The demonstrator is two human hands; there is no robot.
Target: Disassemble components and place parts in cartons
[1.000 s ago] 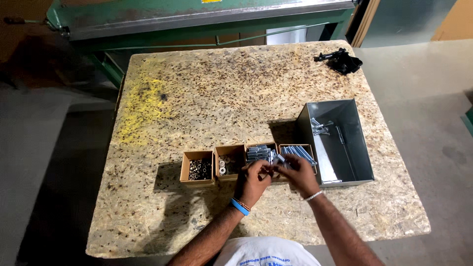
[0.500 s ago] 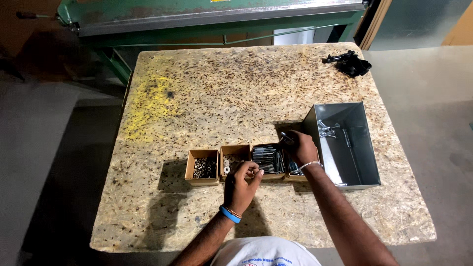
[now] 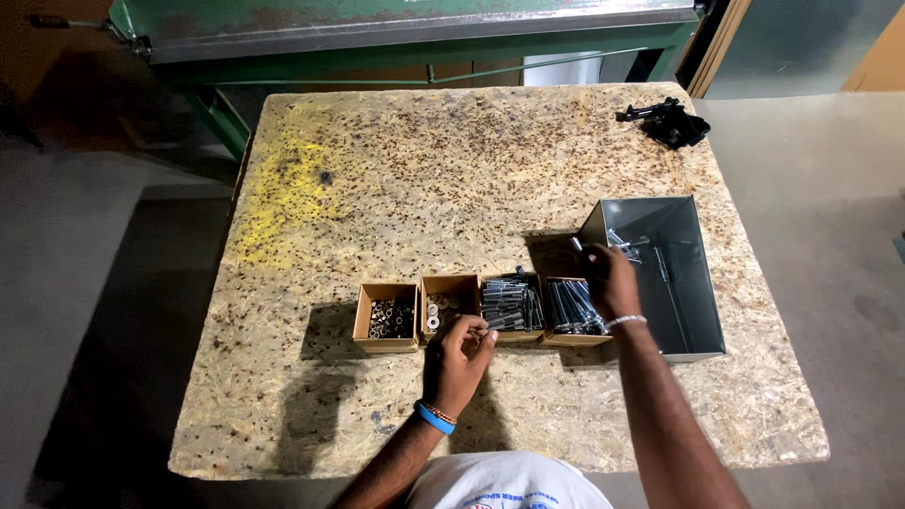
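While left hand [image 3: 457,363] hovers, right hand [image 3: 611,278] pinches a bolt [image 3: 577,247] — at the bin's [image 3: 688,283] edge.

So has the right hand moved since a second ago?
Yes. The right hand went from the cardboard boxes toward the grey metal bin, now at its rim.

a speckled chipboard tabletop [image 3: 452,170] carries a smear of yellow paint [image 3: 283,188] near its left edge. a black clamp-like tool [image 3: 666,121] lies at the far right corner. beyond the table stands a green metal machine [image 3: 396,33] on a grey floor [image 3: 94,283].
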